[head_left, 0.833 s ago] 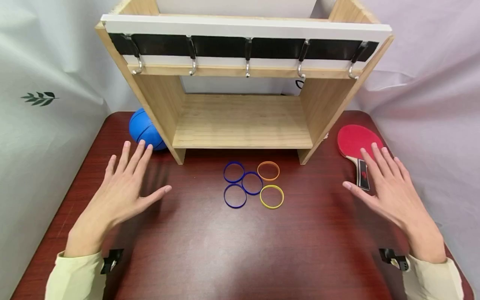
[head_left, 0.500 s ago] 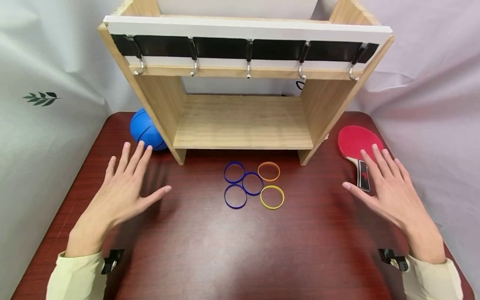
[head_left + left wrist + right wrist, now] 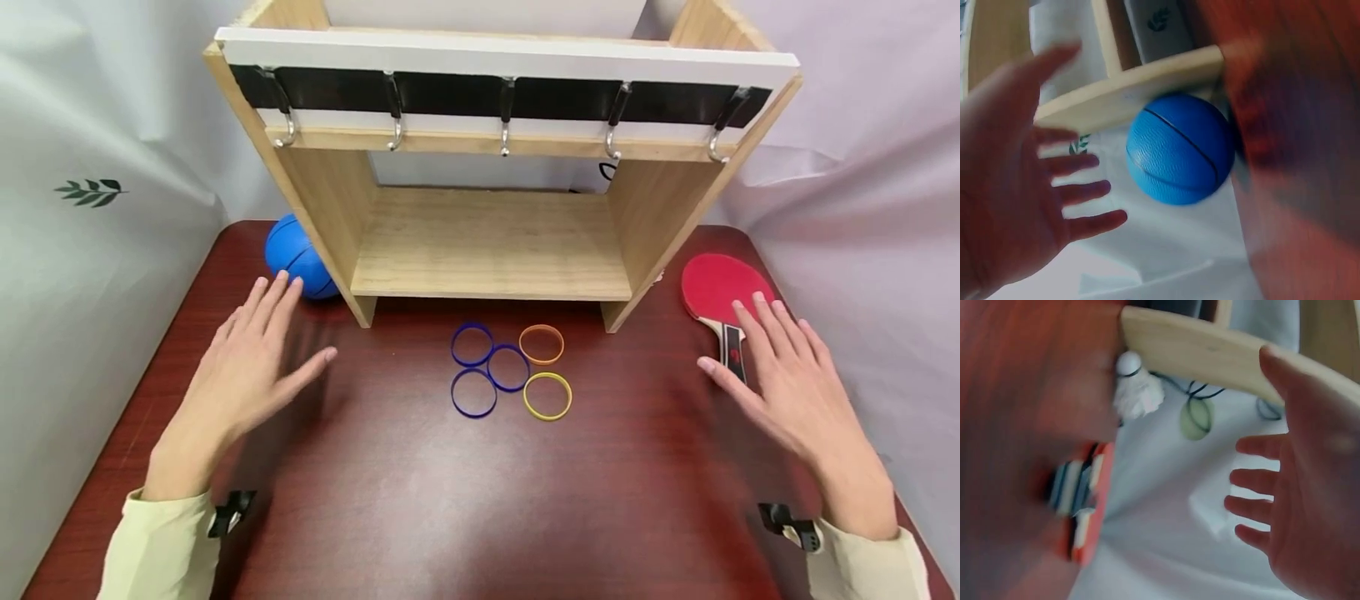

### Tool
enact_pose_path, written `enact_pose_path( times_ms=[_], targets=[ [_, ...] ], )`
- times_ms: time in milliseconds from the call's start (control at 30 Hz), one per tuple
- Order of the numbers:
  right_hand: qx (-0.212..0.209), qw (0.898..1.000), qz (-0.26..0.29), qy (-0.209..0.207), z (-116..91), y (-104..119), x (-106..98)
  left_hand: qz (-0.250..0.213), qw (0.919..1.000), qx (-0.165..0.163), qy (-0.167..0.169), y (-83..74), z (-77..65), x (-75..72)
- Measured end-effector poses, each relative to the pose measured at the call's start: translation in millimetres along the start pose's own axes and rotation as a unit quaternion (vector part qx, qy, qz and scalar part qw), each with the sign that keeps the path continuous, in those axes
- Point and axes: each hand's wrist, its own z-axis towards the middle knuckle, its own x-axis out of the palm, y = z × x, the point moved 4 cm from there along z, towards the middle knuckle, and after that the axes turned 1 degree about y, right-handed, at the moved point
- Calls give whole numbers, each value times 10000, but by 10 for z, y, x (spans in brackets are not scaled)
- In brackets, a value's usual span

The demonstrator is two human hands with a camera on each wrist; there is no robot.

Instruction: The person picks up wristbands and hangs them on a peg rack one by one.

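My left hand [image 3: 240,367] hovers over the left side of the table with fingers spread and holds nothing. Its fingertips overlap the edge of a blue ball [image 3: 1180,150] with black seam lines. On the opposite side, my right hand [image 3: 795,392] is likewise spread and holds nothing, its fingers overlapping a red table tennis paddle [image 3: 720,287]. Between the hands, several thin wristband-like rings lie flat in a cluster: blue rings [image 3: 473,416], an orange ring [image 3: 542,362] and a yellow ring [image 3: 548,418].
A wooden stand [image 3: 491,250] rises behind the rings, with several metal hooks [image 3: 506,137] along its top front board. A shuttlecock [image 3: 1138,390] lies by its right side panel. Pale cloth [image 3: 97,292] borders the dark red table [image 3: 480,500].
My left hand has turned slightly, its fingers drawing closer together and its wrist shifting right. My right hand has moved a little right and down. The whole head view has shifted slightly.
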Motion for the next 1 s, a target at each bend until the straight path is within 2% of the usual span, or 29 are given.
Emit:
enact_pose_path(
  times_ms=[67,133,200,267,333,467,567,700,833,1000],
  targets=[
    [-175,9994,41,-288,65,130,-79,-568,9971,-170,-478,-16,111,-74],
    [-410,9982,97,-435,165,311,-142,-1267,9871,-355,-913,-37,243,-142],
    [-621,9973,222,-319,295,524,-151,-1841,9752,-592,-1073,-58,380,-180],
    [-779,9964,323,60,427,735,-87,-2259,9648,-892,-1007,-75,498,-194],
    [-848,9947,377,452,543,917,29,-2518,9562,-1268,-789,-86,582,-200],
    [-755,9907,417,1053,722,1152,302,-2718,9453,-1741,-475,-102,674,-217],
    [-445,9886,520,1344,815,1220,504,-2687,9450,-1817,-408,-114,704,-213],
    [-27,9864,606,1525,903,1233,731,-2610,9491,-1705,-453,-138,737,-181],
    [179,9884,621,1375,962,1215,889,-2579,9517,-1574,-548,-156,762,-163],
    [255,9911,800,1036,1012,1204,1009,-2533,9527,-1573,-591,-149,766,-148]
  ],
)
